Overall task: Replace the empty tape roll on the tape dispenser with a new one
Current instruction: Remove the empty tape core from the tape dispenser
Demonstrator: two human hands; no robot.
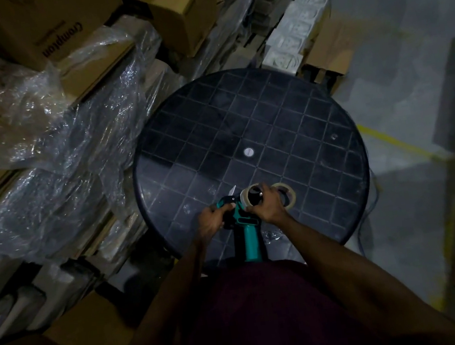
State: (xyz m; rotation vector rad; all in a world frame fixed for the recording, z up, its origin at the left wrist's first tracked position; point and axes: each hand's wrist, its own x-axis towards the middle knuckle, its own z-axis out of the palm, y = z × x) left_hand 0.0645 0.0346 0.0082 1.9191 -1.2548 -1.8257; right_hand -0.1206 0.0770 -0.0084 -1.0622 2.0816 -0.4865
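Across the far left, stacked boxes (pixel 36 26) rise in a dim storeroom, with crumpled plastic wrap (pixel 41 133) draped over the lower ones. More flattened cardboard (pixel 329 51) leans at the far right, beside a grey floor (pixel 401 97) crossed by a yellow line (pixel 402 143).

At the centre stands a round dark table (pixel 244 129), its top moulded in a grid of squares with a pale cap (pixel 248 152) at the middle. The person's body, in a dark maroon shirt (pixel 256 313), fills the near edge, both bare arms reaching forward to the table's near rim.

Over that near rim lies the teal dispenser (pixel 246 227), handle pointing toward the person and head pointing far-left, where a pale strip (pixel 232 190) sticks out beyond it. The left hand (pixel 212 219) curls around the dispenser's head on the left side, gripping it. The right hand (pixel 268 203) curls over a roll (pixel 248 197) sitting on the dispenser's hub, fingers wrapped on its rim; the dark hub shows through the roll's centre. Whether this roll is full or spent cannot be told in the low light.

Just right of the right hand, a second ring (pixel 287 193) lies flat on the table, partly hidden behind the fingers, thin-walled and pale.
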